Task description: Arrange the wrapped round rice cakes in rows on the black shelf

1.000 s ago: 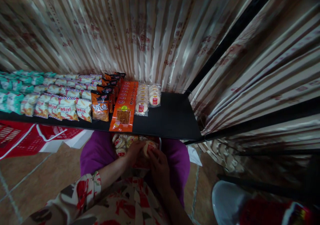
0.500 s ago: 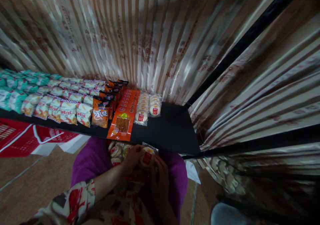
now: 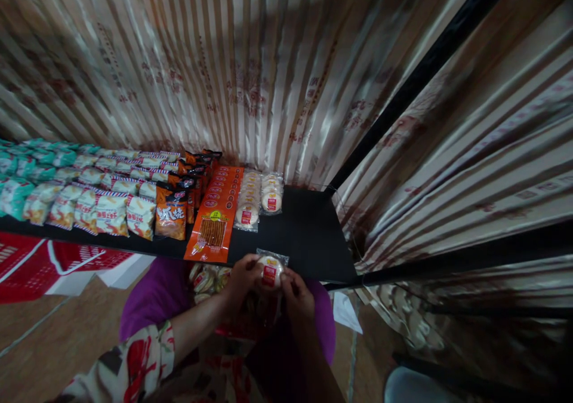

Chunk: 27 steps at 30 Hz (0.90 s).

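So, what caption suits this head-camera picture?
Left hand and right hand hold a wrapped round cake at a black shelf lined with snack packets.

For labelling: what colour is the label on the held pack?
Red; the bun pack itself is pale. Head view.

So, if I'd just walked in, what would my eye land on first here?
Probably the shiny striped curtain filling the whole background. Next, the rows of bright snack packets packed along the left of the black shelf. At the shelf's front edge, the left hand and right hand hold one round wrapped cake between them.
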Tool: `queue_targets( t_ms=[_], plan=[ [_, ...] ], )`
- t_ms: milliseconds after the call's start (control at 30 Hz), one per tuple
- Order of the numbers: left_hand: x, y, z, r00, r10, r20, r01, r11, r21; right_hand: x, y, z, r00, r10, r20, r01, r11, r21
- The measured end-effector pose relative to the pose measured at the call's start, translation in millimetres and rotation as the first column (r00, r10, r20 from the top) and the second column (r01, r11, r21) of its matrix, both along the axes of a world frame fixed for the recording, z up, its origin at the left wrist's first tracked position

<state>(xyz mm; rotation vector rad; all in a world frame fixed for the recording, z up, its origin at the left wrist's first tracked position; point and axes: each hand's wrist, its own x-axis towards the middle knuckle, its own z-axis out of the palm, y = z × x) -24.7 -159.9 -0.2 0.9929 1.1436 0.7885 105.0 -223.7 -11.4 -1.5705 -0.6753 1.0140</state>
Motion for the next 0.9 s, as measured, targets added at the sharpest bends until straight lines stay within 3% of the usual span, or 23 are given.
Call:
queue_targets(
  t_ms=[167,500,767,900],
  plan=[
    [3.7,9.3,5.8,1.000,0.018,-0.008,-0.018,1.000,0.026,8.3,16.9,-3.3,0.998,0.034,0.047,-0.036,0.999,0.027],
    [12.5,28.0,-4.0,0.988,0.070,-0.141,-0.051,0.990,0.134,22.3,46.4,-12.6,0.967,0.047,0.250,-0.073,0.993,0.095],
    [22.6,35.6,-12.8,0.974,0.222,-0.032,-0.220,0.974,0.053,25.9,63.3,-18.5,0.933,-0.003,0.359,-0.046,0.991,0.128],
    [26.6,36.2,-15.7,0.965,0.259,-0.031,-0.255,0.962,0.095,26.8,68.6,-22.6,0.925,-0.008,0.381,-0.041,0.992,0.121]
  ],
)
